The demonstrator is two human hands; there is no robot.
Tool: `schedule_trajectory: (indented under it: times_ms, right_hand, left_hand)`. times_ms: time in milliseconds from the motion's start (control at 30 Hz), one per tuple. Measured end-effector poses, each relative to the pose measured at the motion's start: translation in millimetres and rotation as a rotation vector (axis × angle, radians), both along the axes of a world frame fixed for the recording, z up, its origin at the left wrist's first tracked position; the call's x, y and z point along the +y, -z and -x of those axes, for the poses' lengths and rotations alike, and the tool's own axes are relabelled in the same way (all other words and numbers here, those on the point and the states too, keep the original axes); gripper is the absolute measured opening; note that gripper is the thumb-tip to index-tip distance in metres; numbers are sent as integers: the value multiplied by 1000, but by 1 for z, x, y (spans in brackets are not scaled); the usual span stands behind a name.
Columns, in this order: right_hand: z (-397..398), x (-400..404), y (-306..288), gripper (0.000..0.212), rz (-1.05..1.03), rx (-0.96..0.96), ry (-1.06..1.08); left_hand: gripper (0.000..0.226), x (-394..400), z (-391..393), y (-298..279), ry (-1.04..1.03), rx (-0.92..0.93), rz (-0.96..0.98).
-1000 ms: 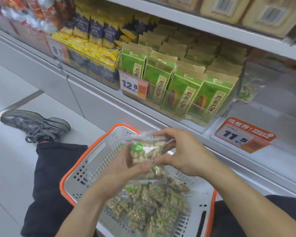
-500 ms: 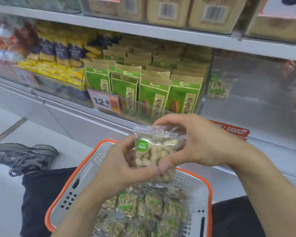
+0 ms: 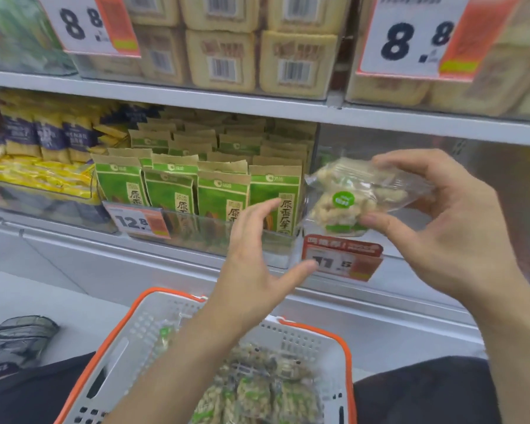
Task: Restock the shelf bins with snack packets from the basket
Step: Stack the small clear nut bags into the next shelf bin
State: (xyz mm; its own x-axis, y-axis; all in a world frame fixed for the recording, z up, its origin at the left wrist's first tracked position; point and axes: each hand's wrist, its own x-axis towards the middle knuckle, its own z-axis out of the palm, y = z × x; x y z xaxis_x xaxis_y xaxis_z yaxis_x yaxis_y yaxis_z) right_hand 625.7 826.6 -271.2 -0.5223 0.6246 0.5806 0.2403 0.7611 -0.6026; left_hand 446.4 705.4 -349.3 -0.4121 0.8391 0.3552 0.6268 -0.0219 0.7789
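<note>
The left hand (image 3: 251, 264) has let go, fingers spread, so the right hand (image 3: 441, 234) alone pinches the nut packet (image 3: 346, 200) toward the clear bin (image 3: 410, 154).

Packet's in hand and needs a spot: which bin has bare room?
Free: the clear bin right of the green packets, above the 11.5 tag, behind the right hand pinching the nut packet. The green-packet bin is crowded.

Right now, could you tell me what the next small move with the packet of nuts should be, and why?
Probably carry it forward into the clear bin behind the 11.5 price tag. The right hand pinches the clear nut packet just before that bin's open front, and the left hand is open and off it, so nothing else holds it back.
</note>
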Motion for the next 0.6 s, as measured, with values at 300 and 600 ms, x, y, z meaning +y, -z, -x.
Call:
schedule_trajectory:
  times_ms: [300,600]
  right_hand:
    - [18,54,18,56,109,-266,270]
    - [79,126,54,58,392,-435,301]
  left_hand:
    - [81,44,-11,43,-186,408,-61]
    - [75,50,-7,57,-240,482,-136]
